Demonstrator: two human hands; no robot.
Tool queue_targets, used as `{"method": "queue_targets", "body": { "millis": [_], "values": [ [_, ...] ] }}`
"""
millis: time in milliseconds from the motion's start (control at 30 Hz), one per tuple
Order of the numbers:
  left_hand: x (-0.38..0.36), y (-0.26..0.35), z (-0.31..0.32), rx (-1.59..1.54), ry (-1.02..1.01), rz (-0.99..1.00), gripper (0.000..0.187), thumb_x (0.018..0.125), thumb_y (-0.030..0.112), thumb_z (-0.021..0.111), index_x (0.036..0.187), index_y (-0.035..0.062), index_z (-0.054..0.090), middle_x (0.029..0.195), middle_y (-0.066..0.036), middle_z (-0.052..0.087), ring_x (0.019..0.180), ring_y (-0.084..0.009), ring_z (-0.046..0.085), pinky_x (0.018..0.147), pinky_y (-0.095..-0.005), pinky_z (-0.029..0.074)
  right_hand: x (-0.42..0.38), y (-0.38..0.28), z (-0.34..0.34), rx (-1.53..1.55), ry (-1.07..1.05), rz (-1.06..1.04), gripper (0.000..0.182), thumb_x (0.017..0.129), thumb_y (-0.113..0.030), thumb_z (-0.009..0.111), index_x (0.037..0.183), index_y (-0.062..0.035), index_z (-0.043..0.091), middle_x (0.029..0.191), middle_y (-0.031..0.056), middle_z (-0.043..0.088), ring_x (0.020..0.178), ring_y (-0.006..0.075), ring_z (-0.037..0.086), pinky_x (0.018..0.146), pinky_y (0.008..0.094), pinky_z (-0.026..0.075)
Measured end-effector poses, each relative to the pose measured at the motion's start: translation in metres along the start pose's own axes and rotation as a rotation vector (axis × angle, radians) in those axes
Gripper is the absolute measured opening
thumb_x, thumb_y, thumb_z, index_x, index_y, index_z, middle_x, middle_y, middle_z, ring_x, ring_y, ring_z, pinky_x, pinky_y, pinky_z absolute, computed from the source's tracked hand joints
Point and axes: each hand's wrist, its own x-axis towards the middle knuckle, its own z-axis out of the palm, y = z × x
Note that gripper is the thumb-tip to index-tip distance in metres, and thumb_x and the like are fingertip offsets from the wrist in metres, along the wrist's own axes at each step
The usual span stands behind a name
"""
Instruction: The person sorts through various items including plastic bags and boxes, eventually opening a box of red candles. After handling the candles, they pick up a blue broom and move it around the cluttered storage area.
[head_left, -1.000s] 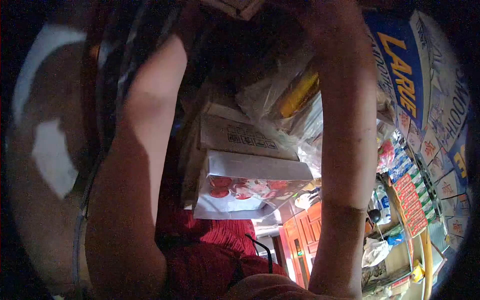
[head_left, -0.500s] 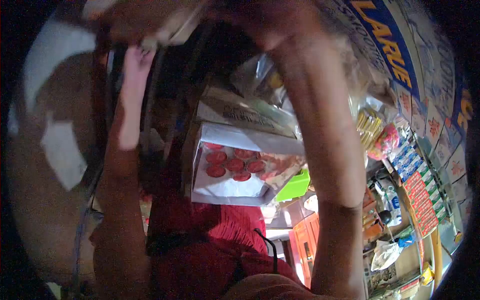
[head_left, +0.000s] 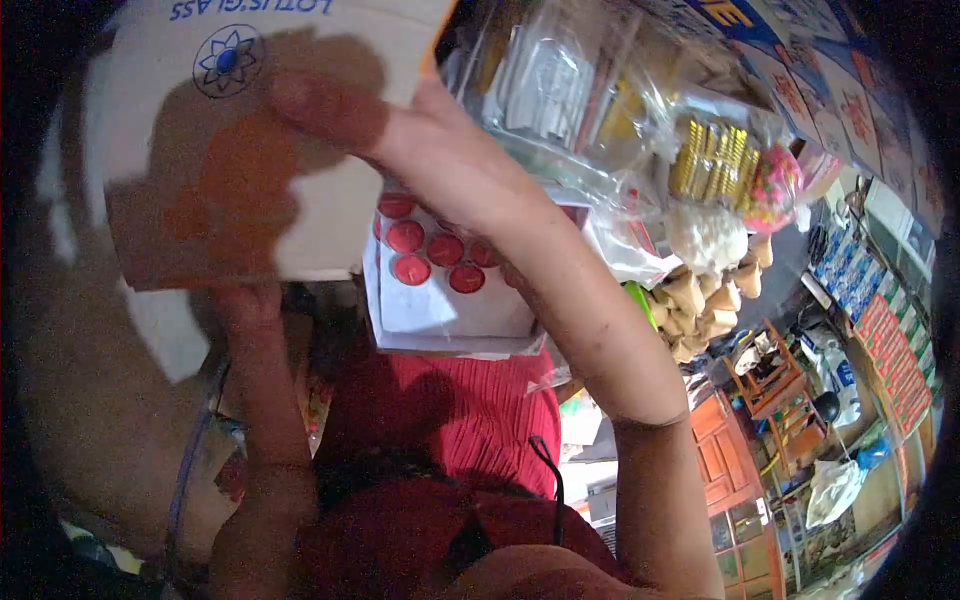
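A cardboard box (head_left: 330,225) with blue "LOTUS GLASS" lettering and a flower emblem, seen upside down, fills the upper left. My right hand (head_left: 365,120) reaches across to it, with the thumb pressed on its printed face and the other fingers hidden at its edge. From below, my left hand (head_left: 250,300) holds the lower edge; its fingers are out of sight behind the cardboard. Just under my right forearm stands an open white box (head_left: 450,345) with several round red candles (head_left: 445,250) on its floor.
Clear plastic bags (head_left: 560,90) lie at the top, beside gold-coloured packs (head_left: 710,160) and a pink bundle (head_left: 770,185). Several tan cone-shaped pieces (head_left: 700,305) sit right of my forearm. Farther right are wooden chairs (head_left: 775,375) and stacked small cartons (head_left: 890,345).
The cardboard box has come down into clear view at the upper left. My right forearm now slants across to it, and the view has shifted, showing the tan cones.
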Motion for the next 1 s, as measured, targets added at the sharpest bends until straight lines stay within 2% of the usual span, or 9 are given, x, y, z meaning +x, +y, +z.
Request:
{"method": "queue_targets", "body": {
  "millis": [133, 167, 333, 500, 600, 667, 767, 833, 1000],
  "values": [
    [-0.043, -0.018, 0.046, 0.091, -0.038, 0.054, 0.051, 0.079, 0.021, 0.066, 0.122, 0.0017, 0.046, 0.12, -0.012, 0.052, 0.11, -0.0237, 0.051, 0.093, -0.0391, 0.044, -0.036, -0.024, -0.011, 0.161, -0.074, 0.093, 0.045, 0.082, -0.031, 0.063, 0.114, -0.0017, 0.054, 0.11, 0.0095, 0.059, 0.1, 0.0179, 0.057, 0.088, 0.0314, 0.045],
    [-0.058, -0.023, 0.061, 0.117, -0.066, 0.065, 0.051, 0.078, 0.02, 0.067, 0.121, 0.0014, 0.047, 0.12, -0.012, 0.052, 0.109, -0.0231, 0.051, 0.092, -0.0383, 0.044, -0.054, -0.036, -0.01, 0.406, 0.005, 0.289, 0.043, 0.083, -0.031, 0.06, 0.114, -0.002, 0.054, 0.107, 0.0078, 0.06, 0.099, 0.0186, 0.057, 0.087, 0.0308, 0.045],
    [-0.132, -0.039, 0.145, 0.305, -0.376, 0.03, 0.054, 0.073, 0.016, 0.073, 0.119, -0.0001, 0.049, 0.115, -0.011, 0.055, 0.106, -0.0197, 0.053, 0.091, -0.0343, 0.044, -0.132, -0.075, -0.074, 0.373, 0.118, 0.194, 0.056, 0.085, -0.037, 0.056, 0.125, -0.0003, 0.042, 0.117, 0.0168, 0.052, 0.104, 0.0267, 0.052, 0.089, 0.0356, 0.043],
    [-0.199, -0.033, 0.2, 0.348, -0.843, -0.234, 0.055, 0.071, 0.022, 0.077, 0.114, -0.002, 0.052, 0.111, -0.008, 0.057, 0.1, -0.0162, 0.054, 0.086, -0.0303, 0.044, -0.256, -0.106, -0.15, 0.162, 0.626, 0.122, 0.058, 0.081, -0.041, 0.058, 0.126, -0.006, 0.044, 0.116, 0.0126, 0.055, 0.103, 0.0254, 0.056, 0.091, 0.0385, 0.045],
    [-0.249, -0.053, 0.187, 0.079, -0.949, -0.659, 0.083, 0.071, 0.034, 0.076, 0.132, 0.0005, 0.031, 0.129, -0.013, 0.042, 0.119, -0.0193, 0.041, 0.091, -0.03, 0.043, -0.367, -0.113, -0.198, 0.044, 0.855, 0.221, 0.067, 0.078, -0.05, 0.051, 0.128, -0.0049, 0.043, 0.123, 0.0165, 0.049, 0.112, 0.0341, 0.048, 0.095, 0.0491, 0.04],
    [-0.281, -0.067, 0.187, 0.123, -0.988, -0.681, 0.087, 0.072, 0.04, 0.073, 0.133, -0.0004, 0.027, 0.129, -0.015, 0.042, 0.119, -0.0216, 0.041, 0.091, -0.0314, 0.043, -0.438, -0.108, -0.219, 0.043, 0.722, 0.356, 0.071, 0.075, -0.051, 0.055, 0.125, -0.0019, 0.044, 0.119, 0.0178, 0.051, 0.11, 0.0332, 0.05, 0.09, 0.0479, 0.044],
    [-0.309, -0.099, 0.168, 0.358, -1.068, -0.834, 0.092, 0.074, 0.053, 0.065, 0.133, -0.0034, 0.023, 0.129, -0.019, 0.039, 0.12, -0.026, 0.041, 0.09, -0.0349, 0.045, -0.489, -0.085, -0.179, 0.118, 0.971, 0.453, 0.063, 0.077, -0.037, 0.061, 0.124, -0.0006, 0.042, 0.113, 0.0128, 0.055, 0.102, 0.0272, 0.056, 0.087, 0.0409, 0.047],
    [-0.314, -0.114, 0.16, 0.483, -1.004, -1.112, 0.095, 0.078, 0.054, 0.06, 0.137, -0.0033, 0.012, 0.136, -0.021, 0.025, 0.121, -0.0255, 0.04, 0.085, -0.0358, 0.049, -0.5, -0.064, -0.154, 0.21, 0.93, 0.649, 0.07, 0.081, -0.046, 0.055, 0.131, -0.002, 0.034, 0.122, 0.0135, 0.049, 0.109, 0.0277, 0.051, 0.093, 0.0418, 0.044],
    [-0.303, -0.203, 0.093, 0.641, -0.694, -1.159, 0.099, 0.072, 0.06, 0.062, 0.138, -0.0011, 0.02, 0.135, -0.02, 0.027, 0.127, -0.0297, 0.032, 0.094, -0.0459, 0.042, -0.522, 0.066, -0.161, 0.52, 0.824, 0.705, 0.064, 0.083, -0.042, 0.057, 0.13, -0.0027, 0.037, 0.124, 0.0128, 0.05, 0.111, 0.0271, 0.05, 0.096, 0.0411, 0.041]
  ]
}}
